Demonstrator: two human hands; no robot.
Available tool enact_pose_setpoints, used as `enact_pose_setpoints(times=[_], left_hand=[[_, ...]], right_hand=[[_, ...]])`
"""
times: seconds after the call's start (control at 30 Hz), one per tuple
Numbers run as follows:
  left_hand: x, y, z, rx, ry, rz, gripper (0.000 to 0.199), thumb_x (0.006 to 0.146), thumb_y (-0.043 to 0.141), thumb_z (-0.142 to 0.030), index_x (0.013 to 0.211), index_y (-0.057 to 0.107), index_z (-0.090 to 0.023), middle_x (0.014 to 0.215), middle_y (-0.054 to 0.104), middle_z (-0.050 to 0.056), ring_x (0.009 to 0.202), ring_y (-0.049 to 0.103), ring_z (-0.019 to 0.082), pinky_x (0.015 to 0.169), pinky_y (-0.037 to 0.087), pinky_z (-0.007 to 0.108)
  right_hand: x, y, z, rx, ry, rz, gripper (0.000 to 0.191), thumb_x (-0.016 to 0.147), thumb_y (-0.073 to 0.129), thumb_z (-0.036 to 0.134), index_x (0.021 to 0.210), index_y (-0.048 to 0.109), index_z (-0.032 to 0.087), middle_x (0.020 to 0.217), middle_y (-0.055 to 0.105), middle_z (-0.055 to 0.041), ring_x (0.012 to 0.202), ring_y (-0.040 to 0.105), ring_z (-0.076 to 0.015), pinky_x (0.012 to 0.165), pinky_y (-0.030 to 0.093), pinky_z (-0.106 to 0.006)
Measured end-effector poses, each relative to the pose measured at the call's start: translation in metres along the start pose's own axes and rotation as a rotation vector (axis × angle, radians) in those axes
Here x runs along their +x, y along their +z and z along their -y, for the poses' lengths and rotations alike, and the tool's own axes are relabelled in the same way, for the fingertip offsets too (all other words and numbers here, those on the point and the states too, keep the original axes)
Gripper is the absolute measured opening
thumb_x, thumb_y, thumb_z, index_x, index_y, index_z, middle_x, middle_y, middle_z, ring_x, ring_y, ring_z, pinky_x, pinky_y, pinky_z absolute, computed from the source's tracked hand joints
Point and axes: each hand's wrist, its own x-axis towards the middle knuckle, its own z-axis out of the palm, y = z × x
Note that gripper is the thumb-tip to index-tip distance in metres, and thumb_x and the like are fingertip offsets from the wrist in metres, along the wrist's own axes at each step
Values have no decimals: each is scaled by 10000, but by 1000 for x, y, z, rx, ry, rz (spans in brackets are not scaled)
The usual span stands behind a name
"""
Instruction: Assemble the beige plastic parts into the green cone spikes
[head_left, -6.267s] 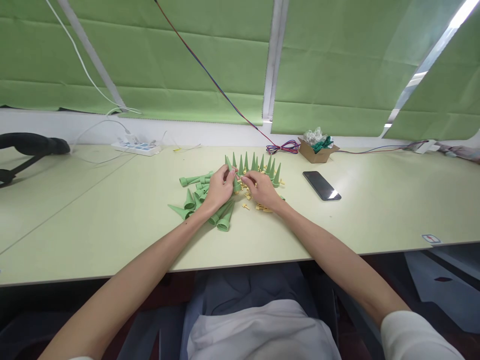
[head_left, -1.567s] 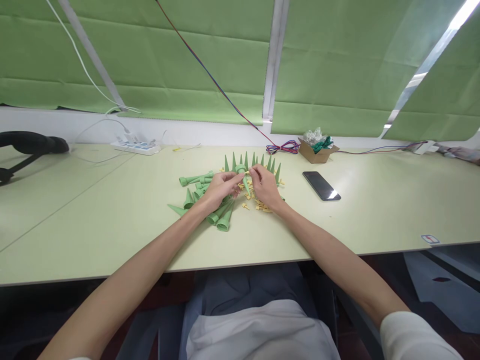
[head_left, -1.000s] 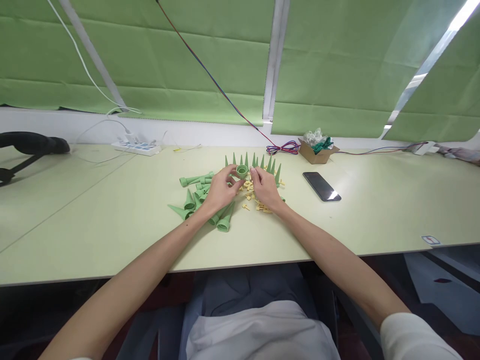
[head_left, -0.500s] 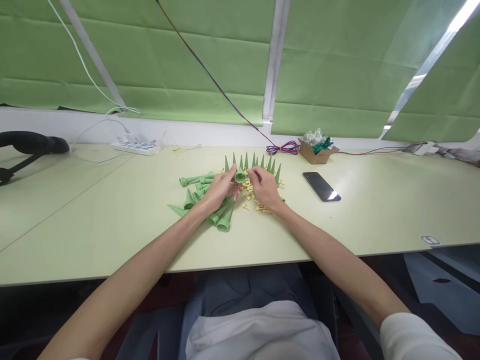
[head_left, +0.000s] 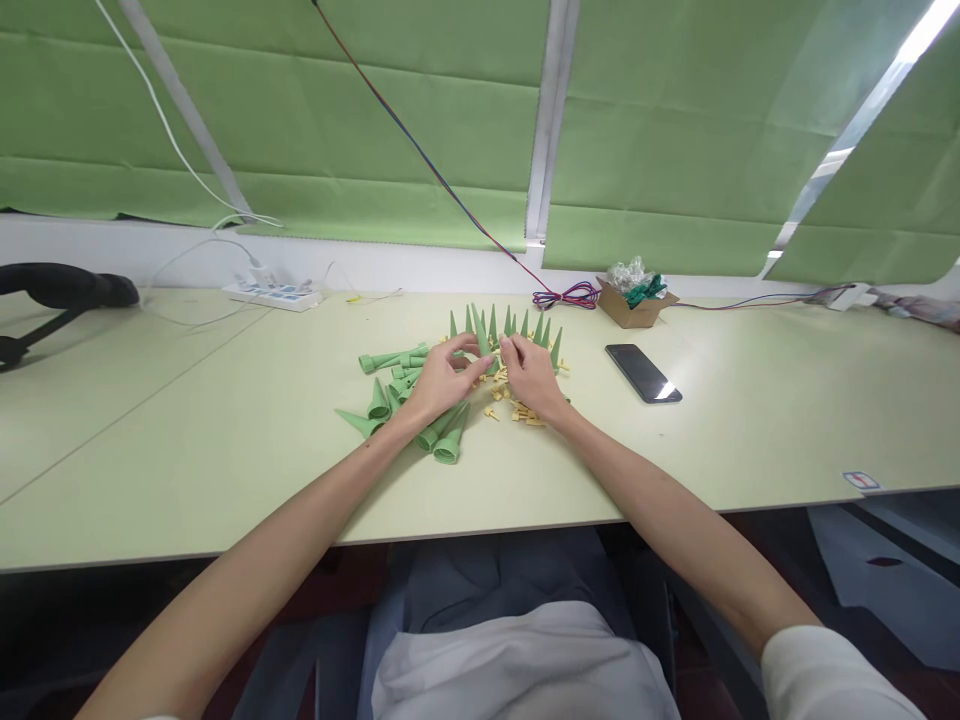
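Observation:
My left hand (head_left: 448, 372) is closed on a green plastic cone-shaped spike (head_left: 481, 332), whose point now faces up. Close beside it, my right hand (head_left: 528, 368) has its thumb and fingers pinched together; whatever is between them is too small to make out. Small yellow plastic pegs (head_left: 501, 392) lie scattered under and between the hands. To the left, a heap of loose green spikes (head_left: 450, 440) rests on the table, some showing hollow wide ends. Behind the hands, several green spikes (head_left: 546, 332) stand upright in a curved row.
Right of the hands lies a black phone (head_left: 643, 373). A small cardboard box (head_left: 636, 308) with clear plastic and green stuff stands at the back, beside a coiled red-and-blue cable (head_left: 566, 296). A white power strip (head_left: 277, 295) sits at the back left of the table (head_left: 225, 450).
The spike in my left hand has turned from its hollow end facing me to its point upward. My left fingers have shifted around it; my right hand has barely moved.

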Motion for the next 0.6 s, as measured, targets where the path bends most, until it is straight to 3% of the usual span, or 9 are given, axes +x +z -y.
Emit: enact_pose_setpoints(times=[0.13,0.23,0.37,0.53,0.6], left_hand=[[0,2,2,190,154,-88,234,808,696,-348,964,646,-182,1085,633,73,704,577,126,598,472,239],[-1,3,2,230,176,-84,228,832,667,-315,1025,648,-196,1125,613,73,693,579,122,605,475,246],[-1,3,2,204,136,-118,337,815,704,-324,1101,571,-209,1137,602,61,638,557,91,628,476,248],[1,3,3,35,-6,-87,244,864,655,-404,896,539,-192,904,613,29,563,530,93,516,435,232],[2,3,2,-84,-96,-48,311,908,588,-475,818,553,-179,815,599,37,534,526,109,452,408,242]], right_hand=[[1,1,0,-11,14,-1,479,1015,368,503,626,294,233,553,373,29,544,339,-133,563,270,-307],[0,1,-1,-3,15,-7,488,1013,357,523,626,302,230,557,368,29,547,337,-132,560,266,-305],[0,1,-1,7,13,-39,470,1016,367,509,644,298,231,575,355,34,558,331,-132,569,268,-302],[0,0,-1,22,19,-75,434,1021,375,499,679,361,231,601,375,39,580,357,-134,590,289,-291],[0,0,-1,29,20,-79,421,1022,377,497,697,391,229,609,388,39,585,365,-135,595,296,-288]])
